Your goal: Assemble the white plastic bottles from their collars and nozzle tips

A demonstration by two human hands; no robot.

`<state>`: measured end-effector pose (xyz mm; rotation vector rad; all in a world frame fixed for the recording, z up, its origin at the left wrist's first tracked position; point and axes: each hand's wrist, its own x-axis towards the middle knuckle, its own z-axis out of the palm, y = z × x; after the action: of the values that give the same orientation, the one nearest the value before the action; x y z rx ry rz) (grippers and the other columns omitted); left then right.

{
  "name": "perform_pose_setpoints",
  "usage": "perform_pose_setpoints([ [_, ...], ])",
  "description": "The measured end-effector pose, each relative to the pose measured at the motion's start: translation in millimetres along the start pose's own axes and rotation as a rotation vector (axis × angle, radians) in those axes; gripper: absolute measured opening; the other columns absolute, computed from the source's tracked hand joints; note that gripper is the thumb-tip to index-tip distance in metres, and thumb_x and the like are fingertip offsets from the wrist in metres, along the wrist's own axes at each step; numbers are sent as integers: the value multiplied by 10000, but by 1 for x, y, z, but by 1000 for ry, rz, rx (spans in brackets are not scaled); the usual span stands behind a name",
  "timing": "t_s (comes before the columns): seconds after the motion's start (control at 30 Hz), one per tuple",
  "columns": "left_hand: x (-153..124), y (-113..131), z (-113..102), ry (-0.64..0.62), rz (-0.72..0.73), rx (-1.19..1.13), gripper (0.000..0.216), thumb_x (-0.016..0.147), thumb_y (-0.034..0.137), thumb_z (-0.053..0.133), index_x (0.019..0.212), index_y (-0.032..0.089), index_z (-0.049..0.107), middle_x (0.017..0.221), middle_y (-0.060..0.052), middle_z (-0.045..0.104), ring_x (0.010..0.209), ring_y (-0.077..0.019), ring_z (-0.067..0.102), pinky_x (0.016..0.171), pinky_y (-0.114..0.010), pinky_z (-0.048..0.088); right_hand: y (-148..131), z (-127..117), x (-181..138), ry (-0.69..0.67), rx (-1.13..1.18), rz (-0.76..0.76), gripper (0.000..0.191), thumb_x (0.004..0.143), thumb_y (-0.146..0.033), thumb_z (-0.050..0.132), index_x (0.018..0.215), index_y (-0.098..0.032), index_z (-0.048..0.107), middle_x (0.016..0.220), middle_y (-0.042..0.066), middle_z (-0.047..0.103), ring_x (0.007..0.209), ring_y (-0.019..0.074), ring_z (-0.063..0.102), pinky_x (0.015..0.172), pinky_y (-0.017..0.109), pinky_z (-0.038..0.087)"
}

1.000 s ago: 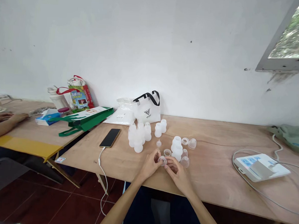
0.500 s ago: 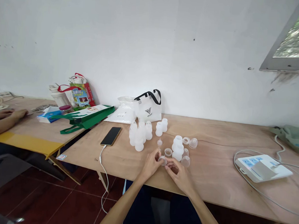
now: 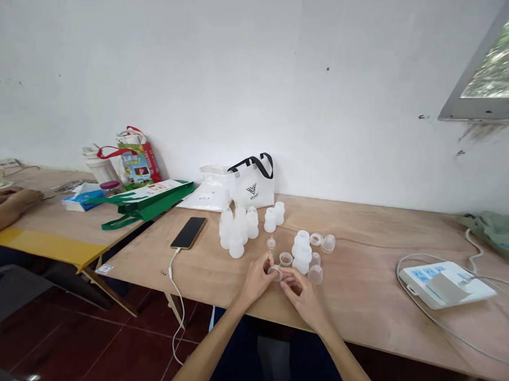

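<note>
Close to the table's front edge, my left hand (image 3: 258, 278) and my right hand (image 3: 299, 291) pinch a translucent bottle ring (image 3: 276, 273) between them. Whether a nipple sits inside it is too small to tell. Just beyond the fingers lie another bottle ring (image 3: 285, 259) and a clear nipple (image 3: 271, 242). Right of these stand white baby bottles (image 3: 302, 252), with clear dome caps (image 3: 315, 274) beside them. A further ring (image 3: 316, 239) and dome cap (image 3: 328, 243) lie behind. More white bottles (image 3: 237, 234) are grouped to the left, and a pair (image 3: 270, 219) stands farther back.
A phone (image 3: 188, 233) on a charging cable lies at left. Behind the bottles are a white bag (image 3: 255, 186) and a plastic package (image 3: 211, 196). A white power strip (image 3: 447, 284) with cables sits at right. A co-worker's hands (image 3: 19, 199) rest on the neighbouring table.
Both hands keep their pinch on the ring with hardly any movement. The camera view has shifted very slightly.
</note>
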<state>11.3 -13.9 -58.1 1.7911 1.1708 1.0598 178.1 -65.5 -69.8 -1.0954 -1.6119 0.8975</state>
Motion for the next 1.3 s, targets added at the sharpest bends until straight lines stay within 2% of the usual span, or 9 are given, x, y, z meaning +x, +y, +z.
perform_pose_setpoints([
  [0.23,-1,0,0,-56,17,13,131,871,291,604,834,217,502,699,59,538,635,-129,483,646,-254,369,9,0,3,57,56,71,303,951,-462,607,1185,-270,623,972,35,723,860,211,701,829,369,574],
  [0.37,-1,1,-2,-99,43,-56,202,937,410,587,896,217,538,769,31,615,677,-141,543,668,-261,404,14,-1,3,104,95,86,342,956,-509,610,1187,-257,621,949,40,717,767,198,685,756,354,575],
  [0.5,-2,3,-2,-93,44,-61,279,971,477,558,889,211,558,771,22,626,693,-145,551,685,-267,412,12,-2,2,118,100,71,338,964,-520,609,1174,-258,639,953,50,724,774,202,684,747,352,583],
  [0.67,-2,4,-3,-95,36,-60,290,967,488,574,886,210,556,752,30,601,672,-139,520,672,-265,407,7,-1,2,128,92,39,302,963,-506,611,1134,-262,659,955,48,719,817,211,686,756,348,582],
  [0.87,-2,6,-3,-104,36,-85,291,967,493,575,894,213,542,766,29,598,687,-141,523,668,-263,401,7,-2,2,123,77,57,308,970,-505,606,1158,-265,646,949,42,710,775,199,661,712,330,545],
  [1.13,-2,-1,-2,-157,52,-127,248,931,430,658,995,221,541,863,18,640,723,-139,559,708,-273,445,9,-1,2,153,86,97,361,950,-541,621,1184,-267,609,970,43,723,758,200,661,667,322,525],
  [1.3,-3,3,-4,-177,60,-134,286,958,470,616,1089,221,570,916,-7,659,762,-150,581,715,-277,448,10,-2,1,156,79,104,409,937,-590,615,1181,-262,606,1040,65,742,759,210,676,662,336,545],
])
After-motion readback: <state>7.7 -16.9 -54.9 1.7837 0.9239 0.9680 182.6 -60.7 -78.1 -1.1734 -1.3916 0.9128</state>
